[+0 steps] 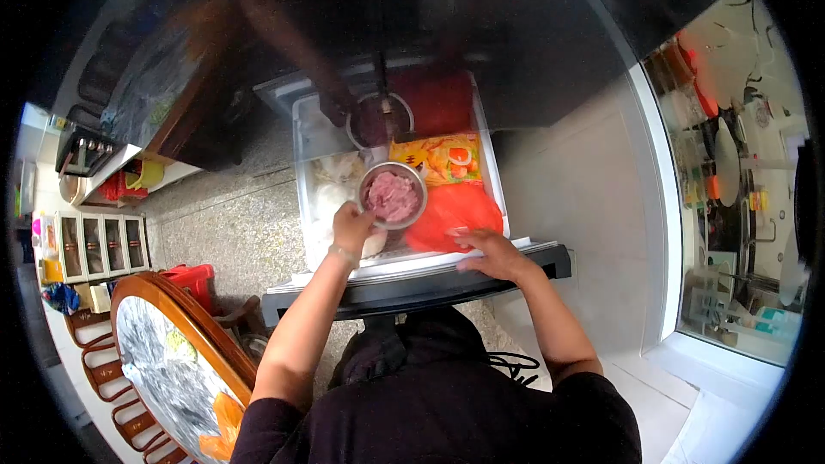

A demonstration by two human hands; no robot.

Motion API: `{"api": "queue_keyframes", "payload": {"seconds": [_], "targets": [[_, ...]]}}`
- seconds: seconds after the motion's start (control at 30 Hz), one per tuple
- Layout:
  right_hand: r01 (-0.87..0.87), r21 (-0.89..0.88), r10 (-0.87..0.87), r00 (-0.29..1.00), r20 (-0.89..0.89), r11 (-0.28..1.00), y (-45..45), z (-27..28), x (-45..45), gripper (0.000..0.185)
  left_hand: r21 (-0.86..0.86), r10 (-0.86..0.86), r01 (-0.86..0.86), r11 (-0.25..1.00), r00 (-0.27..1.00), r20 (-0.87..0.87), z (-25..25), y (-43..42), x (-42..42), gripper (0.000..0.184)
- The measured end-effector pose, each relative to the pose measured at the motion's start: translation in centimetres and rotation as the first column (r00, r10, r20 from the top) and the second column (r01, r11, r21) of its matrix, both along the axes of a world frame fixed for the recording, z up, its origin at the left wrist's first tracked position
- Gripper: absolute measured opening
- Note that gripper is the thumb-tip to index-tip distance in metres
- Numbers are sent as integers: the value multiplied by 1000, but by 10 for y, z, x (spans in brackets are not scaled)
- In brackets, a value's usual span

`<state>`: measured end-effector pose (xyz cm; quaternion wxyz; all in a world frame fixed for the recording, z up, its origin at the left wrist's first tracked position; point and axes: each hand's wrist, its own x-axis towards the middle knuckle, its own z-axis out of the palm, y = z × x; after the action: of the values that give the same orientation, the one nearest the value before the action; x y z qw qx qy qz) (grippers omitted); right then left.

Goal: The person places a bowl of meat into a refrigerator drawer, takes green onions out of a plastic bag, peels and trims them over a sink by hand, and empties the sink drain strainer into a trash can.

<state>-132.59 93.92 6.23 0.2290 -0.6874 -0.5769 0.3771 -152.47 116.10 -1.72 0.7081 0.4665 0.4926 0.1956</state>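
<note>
A round metal bowl of pink minced meat (393, 197) is over the open freezer drawer (302, 198). My left hand (353, 228) grips the bowl's lower left rim. My right hand (494, 253) has its fingers spread at the drawer's front edge, over the near side of a red plastic bag (453, 215), holding nothing that I can see. Behind that bag lies a yellow and orange food packet (436, 159). White and clear bags (337, 180) fill the drawer's left side.
The dark glossy fridge front (516, 34) rises beyond the drawer and mirrors the bowl. At the left stand a round wooden-edged table (163, 369) with an orange bag (225, 426), chairs and a white cabinet (101, 247). A white-framed glass door (655, 206) is at the right.
</note>
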Motion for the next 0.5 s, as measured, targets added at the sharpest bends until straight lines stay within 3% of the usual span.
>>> {"api": "queue_keyframes", "payload": {"seconds": [0.03,0.07,0.1,0.2,0.23,0.33,0.37,0.43,0.47,0.5], "targets": [[77,-56,-81,994,-79,995,2,6,1,46,-7,-12,11,1000,1000,-2,-27,6,12,10],[151,-119,-169,974,-153,981,3,9,3,40,210,-61,103,972,978,-200,-53,12,21,12],[134,-6,-134,990,-32,991,1,1,5,36,397,-65,232,888,918,-392,-65,14,28,15],[99,-82,-96,995,39,992,2,-14,11,37,397,4,206,895,884,-468,-59,9,41,21],[103,-83,-100,994,37,991,3,-19,13,37,429,13,161,889,927,-375,-88,11,35,26],[47,-42,-47,999,-16,998,11,-24,18,43,486,-9,146,862,962,-274,-93,3,27,31],[-18,-136,16,1000,-11,991,15,-20,22,48,485,-10,150,861,960,-279,-91,3,25,31],[-90,-260,90,996,-10,962,18,-27,27,58,297,-64,122,947,978,-197,-81,2,23,36],[-96,-257,98,995,-8,962,21,-26,28,58,300,-56,114,947,979,-195,-65,1,25,36],[-118,-302,122,993,-6,946,24,-26,29,46,175,-47,67,982,992,-117,-50,-1,26,37]]}}
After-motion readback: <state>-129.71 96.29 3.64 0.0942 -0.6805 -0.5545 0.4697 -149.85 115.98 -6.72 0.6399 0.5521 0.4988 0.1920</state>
